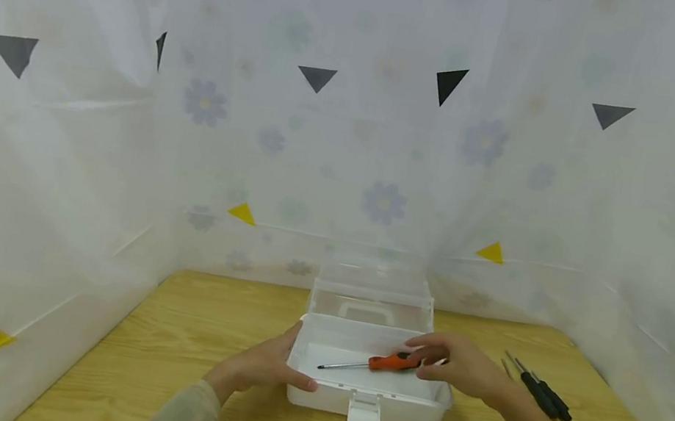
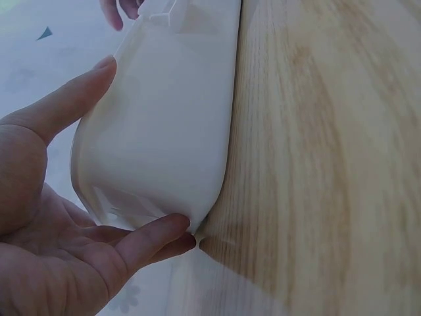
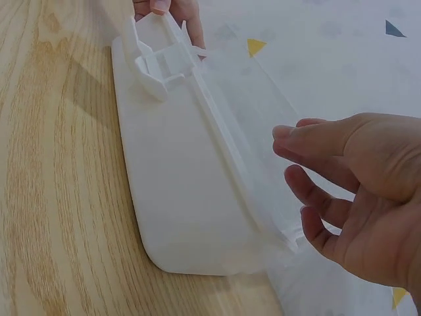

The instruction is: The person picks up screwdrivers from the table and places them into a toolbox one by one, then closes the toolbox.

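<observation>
A white plastic toolbox [image 1: 326, 397] stands on the wooden table with its clear lid [image 1: 322, 302] tipped back and its front latch [image 1: 364, 416] hanging down. Inside lies a screwdriver [image 1: 387, 363] with an orange and black handle, its metal shaft pointing left. My left hand [image 1: 258, 370] grips the box's left end, thumb [image 2: 89, 92] at the front rim and fingers against the end wall. Over the right part of the box hovers my right hand [image 1: 464, 366], fingers loosely bent near the handle's end. In the right wrist view, that hand [image 3: 368, 191] has nothing between its fingers.
Several black-handled screwdrivers [image 1: 541, 394] lie on the table [image 1: 192, 320] to the right of the box. White curtain [image 1: 347, 152] with flower prints and dark and yellow triangles encloses the table at the back and sides.
</observation>
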Tool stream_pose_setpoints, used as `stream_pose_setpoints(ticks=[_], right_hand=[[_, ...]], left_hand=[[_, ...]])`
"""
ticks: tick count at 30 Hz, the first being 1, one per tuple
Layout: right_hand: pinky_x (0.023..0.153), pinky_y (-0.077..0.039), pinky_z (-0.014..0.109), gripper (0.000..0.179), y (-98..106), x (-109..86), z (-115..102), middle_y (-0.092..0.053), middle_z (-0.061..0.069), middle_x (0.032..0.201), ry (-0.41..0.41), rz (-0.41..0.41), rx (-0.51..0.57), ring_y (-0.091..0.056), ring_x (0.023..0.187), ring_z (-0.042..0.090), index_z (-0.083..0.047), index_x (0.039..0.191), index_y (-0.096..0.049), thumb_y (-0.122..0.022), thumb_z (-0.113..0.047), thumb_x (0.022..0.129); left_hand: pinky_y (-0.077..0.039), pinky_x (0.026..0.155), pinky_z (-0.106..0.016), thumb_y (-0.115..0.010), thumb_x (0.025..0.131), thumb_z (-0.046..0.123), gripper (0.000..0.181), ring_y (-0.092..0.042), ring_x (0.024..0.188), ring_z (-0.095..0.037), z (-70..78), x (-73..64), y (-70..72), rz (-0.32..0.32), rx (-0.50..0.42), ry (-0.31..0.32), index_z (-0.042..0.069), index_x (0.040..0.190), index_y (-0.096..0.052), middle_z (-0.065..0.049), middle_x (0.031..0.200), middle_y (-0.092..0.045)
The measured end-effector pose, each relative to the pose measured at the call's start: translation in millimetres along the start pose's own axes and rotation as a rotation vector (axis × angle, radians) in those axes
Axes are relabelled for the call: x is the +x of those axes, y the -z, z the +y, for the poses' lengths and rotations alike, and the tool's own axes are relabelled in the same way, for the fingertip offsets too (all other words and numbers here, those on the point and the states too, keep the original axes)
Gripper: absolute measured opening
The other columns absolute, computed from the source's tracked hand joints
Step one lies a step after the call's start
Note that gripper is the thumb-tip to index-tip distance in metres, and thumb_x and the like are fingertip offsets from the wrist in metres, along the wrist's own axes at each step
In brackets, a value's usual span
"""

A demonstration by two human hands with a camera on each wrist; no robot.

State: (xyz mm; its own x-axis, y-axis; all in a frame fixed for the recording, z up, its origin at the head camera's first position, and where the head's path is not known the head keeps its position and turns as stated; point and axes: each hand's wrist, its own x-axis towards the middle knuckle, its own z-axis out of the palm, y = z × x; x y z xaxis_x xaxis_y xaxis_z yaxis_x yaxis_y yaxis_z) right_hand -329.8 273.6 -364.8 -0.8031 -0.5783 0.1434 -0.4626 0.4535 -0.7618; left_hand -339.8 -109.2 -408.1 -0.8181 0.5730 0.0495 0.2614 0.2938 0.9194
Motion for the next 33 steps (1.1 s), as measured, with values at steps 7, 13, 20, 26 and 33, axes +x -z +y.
stream_pose_setpoints(ticks=[7,13,20,26,33], right_hand=[[0.089,-0.055,0.039,0.050,8,-9.9,-5,-0.068,0.020,0.126,-0.064,0.033,0.079,-0.062,0.116,0.042,-0.002,0.143,-0.060,-0.074,-0.019,0.098],[0.091,-0.054,0.038,0.049,13,-13.4,-9,-0.068,0.018,0.126,-0.071,0.029,0.106,-0.062,0.118,0.042,-0.003,0.144,-0.059,-0.073,-0.019,0.099],[0.095,-0.051,0.037,0.051,18,-17.3,-13,-0.068,0.014,0.127,-0.066,0.040,0.131,-0.059,0.123,0.039,-0.001,0.147,-0.055,-0.070,-0.017,0.101],[0.099,-0.048,0.044,0.051,20,-20.9,-13,-0.067,0.015,0.128,-0.076,0.048,0.153,-0.060,0.123,0.034,-0.001,0.148,-0.054,-0.068,-0.019,0.102],[0.103,-0.042,0.057,0.050,22,-24.8,-11,-0.062,0.017,0.137,-0.088,0.043,0.199,-0.052,0.131,0.043,-0.005,0.153,-0.049,-0.061,-0.020,0.107]], left_hand=[[-0.022,0.116,-0.061,-0.090,0.083,0.024,0.126,-0.023,0.149,-0.038,-0.4,0.0,-0.4,-0.009,-0.011,0.002,0.012,0.167,0.004,-0.016,0.170,-0.013],[-0.023,0.115,-0.060,-0.091,0.083,0.027,0.127,-0.026,0.148,-0.037,-2.1,1.2,-1.5,-0.020,-0.023,-0.009,0.015,0.167,0.003,-0.015,0.169,-0.015],[-0.026,0.114,-0.060,-0.091,0.082,0.026,0.125,-0.033,0.144,-0.036,-1.3,1.9,-1.3,-0.026,-0.017,-0.022,0.019,0.167,0.001,-0.016,0.167,-0.019],[-0.027,0.114,-0.059,-0.091,0.083,0.025,0.126,-0.033,0.144,-0.036,-2.4,1.6,-2.5,-0.029,-0.022,-0.028,0.019,0.167,0.002,-0.016,0.167,-0.020],[-0.025,0.114,-0.060,-0.090,0.083,0.026,0.125,-0.031,0.145,-0.035,-0.8,0.2,-3.2,-0.028,-0.018,-0.016,0.017,0.167,0.002,-0.015,0.168,-0.018]])
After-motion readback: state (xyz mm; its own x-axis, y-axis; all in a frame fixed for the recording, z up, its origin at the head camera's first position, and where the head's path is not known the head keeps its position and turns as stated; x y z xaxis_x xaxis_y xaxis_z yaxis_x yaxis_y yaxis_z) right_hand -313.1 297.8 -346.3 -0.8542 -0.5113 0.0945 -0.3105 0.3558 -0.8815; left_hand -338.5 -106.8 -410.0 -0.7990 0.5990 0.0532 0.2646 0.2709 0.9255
